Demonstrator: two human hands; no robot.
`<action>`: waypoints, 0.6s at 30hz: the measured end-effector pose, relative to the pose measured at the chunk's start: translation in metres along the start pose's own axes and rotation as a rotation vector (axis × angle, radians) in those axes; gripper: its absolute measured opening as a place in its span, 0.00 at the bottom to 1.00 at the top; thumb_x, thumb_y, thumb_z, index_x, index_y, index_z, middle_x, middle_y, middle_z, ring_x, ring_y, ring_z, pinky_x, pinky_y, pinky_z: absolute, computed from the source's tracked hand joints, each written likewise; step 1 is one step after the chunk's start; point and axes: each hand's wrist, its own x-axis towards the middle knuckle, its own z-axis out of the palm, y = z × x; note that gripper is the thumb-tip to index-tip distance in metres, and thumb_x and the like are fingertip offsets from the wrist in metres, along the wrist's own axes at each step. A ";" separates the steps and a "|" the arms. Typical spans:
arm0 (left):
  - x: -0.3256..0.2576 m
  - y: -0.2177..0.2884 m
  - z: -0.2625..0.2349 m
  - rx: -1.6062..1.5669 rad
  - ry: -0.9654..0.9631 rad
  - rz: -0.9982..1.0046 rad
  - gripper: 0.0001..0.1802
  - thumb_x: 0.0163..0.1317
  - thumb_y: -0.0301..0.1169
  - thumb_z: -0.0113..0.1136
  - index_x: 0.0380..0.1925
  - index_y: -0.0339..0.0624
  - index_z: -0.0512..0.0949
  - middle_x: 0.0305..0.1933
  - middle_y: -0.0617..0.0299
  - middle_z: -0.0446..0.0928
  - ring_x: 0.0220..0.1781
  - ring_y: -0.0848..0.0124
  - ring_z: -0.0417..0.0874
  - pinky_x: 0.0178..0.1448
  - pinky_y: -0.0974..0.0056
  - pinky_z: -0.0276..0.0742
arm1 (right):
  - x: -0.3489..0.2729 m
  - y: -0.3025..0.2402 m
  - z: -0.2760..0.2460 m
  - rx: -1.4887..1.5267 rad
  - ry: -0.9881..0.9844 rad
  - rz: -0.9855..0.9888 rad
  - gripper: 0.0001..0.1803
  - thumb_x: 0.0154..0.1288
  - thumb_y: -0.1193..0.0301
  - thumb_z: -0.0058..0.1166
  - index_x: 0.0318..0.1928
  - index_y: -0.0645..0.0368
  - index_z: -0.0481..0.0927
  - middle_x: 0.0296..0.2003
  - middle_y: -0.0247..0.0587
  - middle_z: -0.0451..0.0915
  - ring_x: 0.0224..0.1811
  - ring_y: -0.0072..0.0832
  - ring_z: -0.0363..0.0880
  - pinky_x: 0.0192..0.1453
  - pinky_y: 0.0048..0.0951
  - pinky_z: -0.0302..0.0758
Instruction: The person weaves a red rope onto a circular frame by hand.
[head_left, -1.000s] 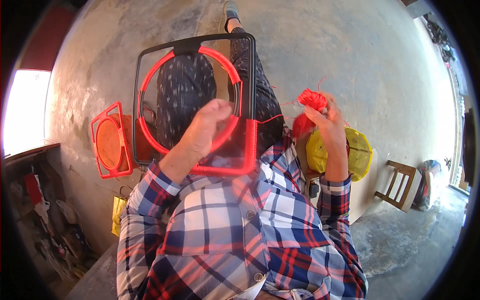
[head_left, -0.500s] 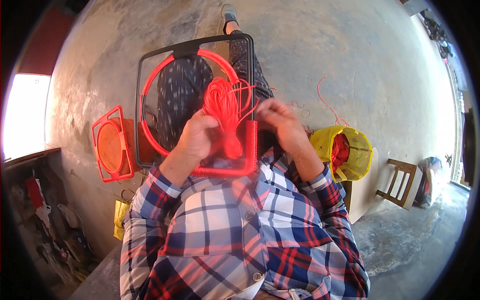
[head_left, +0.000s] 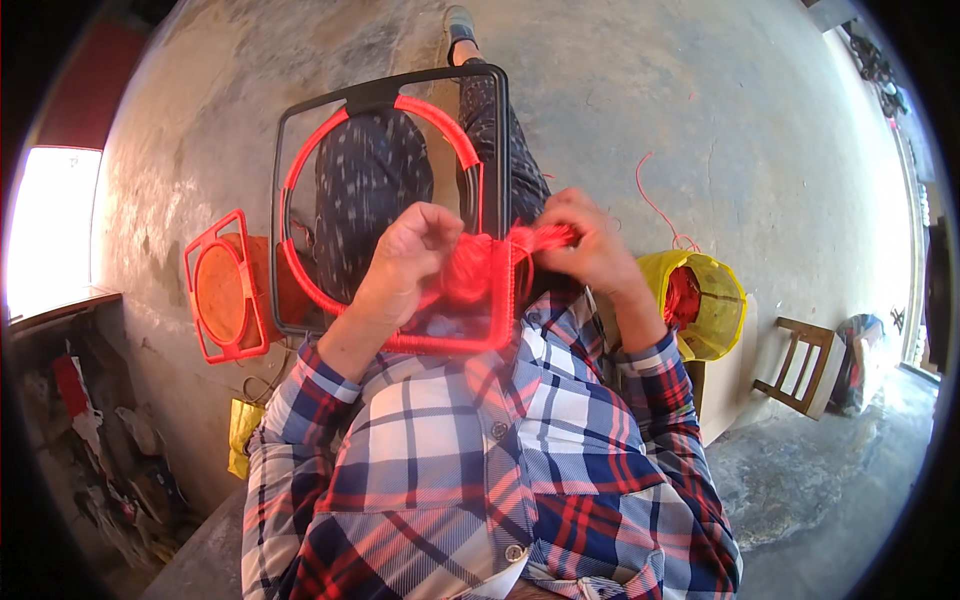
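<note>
A square black frame [head_left: 391, 84] with a ring inside lies across my lap. Red cord wraps parts of its ring [head_left: 436, 117] and its lower right corner [head_left: 503, 300]. A blurred bundle of red cord [head_left: 468, 272] passes across the wrapped right side bar. Just right of that bar, my right hand [head_left: 592, 247] grips the bundle's end. My left hand [head_left: 410, 252] is inside the frame, left of the bundle. Its fingers are loosely curved and apart from the thumb, with nothing visible between them.
A yellow basket [head_left: 722, 330] with red cord inside stands to my right. A loose red strand [head_left: 652, 203] trails over the floor near it. At left is a smaller red frame [head_left: 228, 222] against an orange-brown object. A small wooden stool [head_left: 800, 365] lies farther right.
The cord bundle has moved down and right, from upright in my left hand to lying across the side bar. My right hand has taken its end; my left hand has let go.
</note>
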 end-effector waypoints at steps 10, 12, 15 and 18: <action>0.009 0.003 0.015 0.075 0.053 -0.127 0.20 0.59 0.25 0.53 0.53 0.36 0.68 0.47 0.61 0.73 0.47 0.76 0.74 0.52 0.70 0.71 | -0.047 0.026 -0.078 1.330 0.461 -0.106 0.19 0.57 0.65 0.62 0.45 0.63 0.77 0.49 0.51 0.79 0.50 0.44 0.78 0.59 0.48 0.72; 0.008 0.008 0.014 0.072 0.018 -0.194 0.17 0.62 0.27 0.54 0.51 0.36 0.69 0.42 0.62 0.73 0.40 0.77 0.75 0.45 0.71 0.72 | -0.065 0.032 -0.107 1.346 0.826 -0.155 0.19 0.59 0.61 0.60 0.46 0.61 0.77 0.47 0.51 0.80 0.50 0.45 0.78 0.60 0.51 0.71; 0.010 0.011 0.013 0.121 -0.043 -0.298 0.12 0.65 0.28 0.56 0.46 0.38 0.69 0.33 0.64 0.74 0.28 0.80 0.73 0.30 0.74 0.69 | -0.086 0.032 -0.141 1.278 1.027 -0.217 0.18 0.62 0.60 0.57 0.45 0.59 0.77 0.44 0.48 0.80 0.49 0.44 0.78 0.58 0.52 0.72; 0.013 0.009 0.016 0.210 -0.047 -0.352 0.09 0.65 0.28 0.59 0.40 0.40 0.69 0.26 0.66 0.72 0.20 0.82 0.69 0.21 0.76 0.62 | -0.097 0.054 -0.161 1.511 0.432 -0.426 0.15 0.64 0.60 0.54 0.44 0.58 0.77 0.41 0.45 0.80 0.47 0.41 0.79 0.54 0.48 0.75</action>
